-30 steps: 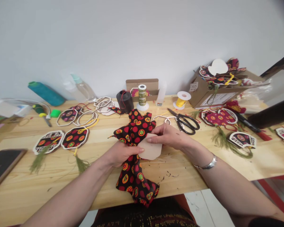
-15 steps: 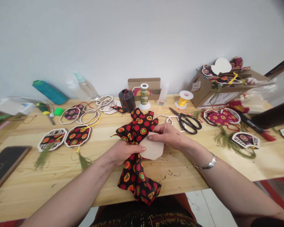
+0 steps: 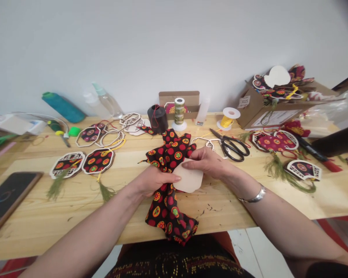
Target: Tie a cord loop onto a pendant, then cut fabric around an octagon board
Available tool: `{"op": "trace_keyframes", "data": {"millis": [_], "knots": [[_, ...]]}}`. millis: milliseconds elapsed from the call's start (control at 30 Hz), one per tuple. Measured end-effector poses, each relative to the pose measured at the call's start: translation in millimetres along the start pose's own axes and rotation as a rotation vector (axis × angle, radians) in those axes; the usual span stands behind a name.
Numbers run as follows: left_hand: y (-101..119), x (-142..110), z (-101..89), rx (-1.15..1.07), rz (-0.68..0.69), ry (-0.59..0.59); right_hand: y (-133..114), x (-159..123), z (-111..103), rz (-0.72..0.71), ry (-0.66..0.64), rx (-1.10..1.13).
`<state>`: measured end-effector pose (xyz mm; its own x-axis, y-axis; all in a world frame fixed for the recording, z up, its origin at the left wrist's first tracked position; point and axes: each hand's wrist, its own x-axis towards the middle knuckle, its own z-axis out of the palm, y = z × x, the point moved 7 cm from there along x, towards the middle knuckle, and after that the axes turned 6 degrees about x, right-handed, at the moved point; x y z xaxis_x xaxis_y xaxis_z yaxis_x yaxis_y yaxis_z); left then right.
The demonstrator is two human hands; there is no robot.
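A black patterned fabric point(image 3: 169, 216) with red and orange round motifs hangs bunched in front of me, its lower end near the table's front edge. Over it lies a pale flat plaque point(image 3: 188, 178) with scalloped corners. My left hand point(image 3: 159, 180) is closed on the gathered fabric, its thumb lying across the plaque's left edge. From the right, my right hand point(image 3: 207, 162) pinches the plaque's upper right edge, thumb on top. The fingers beneath the plaque and fabric are hidden.
Black scissors point(image 3: 233, 146) lie right of the fabric. Behind stand a black thread cone point(image 3: 157, 119), a green thread spool point(image 3: 179, 114) and a yellow thread spool point(image 3: 228, 119). Tasselled ornaments point(image 3: 98, 161) and a phone point(image 3: 10, 200) lie left; a filled cardboard box point(image 3: 256, 108) stands back right.
The camera view has shifted slightly, so the table's contents appear a little further right. Both hands keep their hold on the fabric and plaque, with hardly any movement.
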<state>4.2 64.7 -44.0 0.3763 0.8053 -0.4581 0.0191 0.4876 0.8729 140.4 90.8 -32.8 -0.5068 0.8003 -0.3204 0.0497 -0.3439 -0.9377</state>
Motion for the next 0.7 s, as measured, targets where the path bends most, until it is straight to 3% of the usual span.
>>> {"op": "trace_keyframes", "data": {"millis": [333,467,700], "knots": [[15,-3,1.0,-0.108,-0.016,-0.128,-9,-2,-19,-0.006,0.159,0.145],[21,-1,-5.5,-0.078,0.042,-0.086,-18,-4,-34,-0.037,0.239,0.193],[20,-5,-20.0,-0.129,-0.075,-0.008,-21,-5,-60,-0.052,0.353,0.27]]}}
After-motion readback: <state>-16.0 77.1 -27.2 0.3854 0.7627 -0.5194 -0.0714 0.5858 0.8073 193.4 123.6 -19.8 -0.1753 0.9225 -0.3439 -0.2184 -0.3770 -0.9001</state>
